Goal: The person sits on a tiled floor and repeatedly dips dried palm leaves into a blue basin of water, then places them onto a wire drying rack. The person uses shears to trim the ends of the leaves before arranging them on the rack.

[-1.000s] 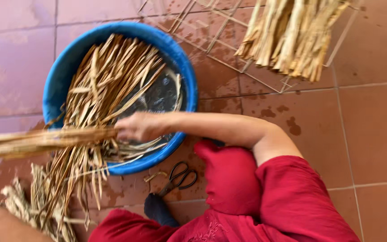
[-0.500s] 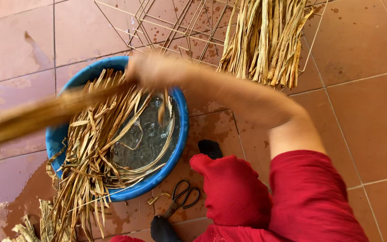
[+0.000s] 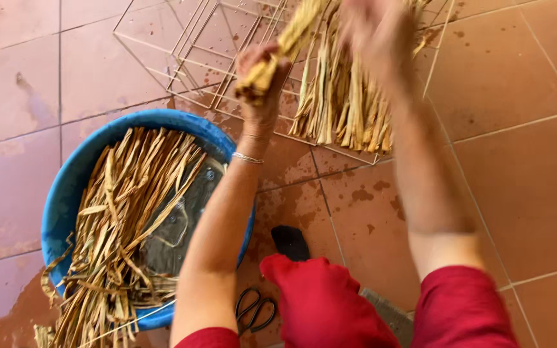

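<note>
My left hand [image 3: 260, 77] is closed around the lower end of a bundle of wet dried-leaf strips [image 3: 291, 38], held up over a wire rack [image 3: 188, 45]. My right hand [image 3: 372, 26] is blurred and grips the same bundle higher up, near the top edge of the view. More strips [image 3: 349, 109] lie spread on the rack below my hands. A blue plastic basin [image 3: 66, 193] at the lower left holds water and many soaking strips [image 3: 124, 219].
The floor is wet terracotta tile [image 3: 510, 142]. Black-handled scissors [image 3: 256, 309] lie on the tiles by my red-clothed knees [image 3: 317, 303]. A dark sandal [image 3: 290, 241] sits beside the basin. Loose strips spill over the basin's near rim.
The bundle has been lifted out of the basin and carried up and right over the wire rack. My left hand now holds it too, and the view has tilted toward the rack.
</note>
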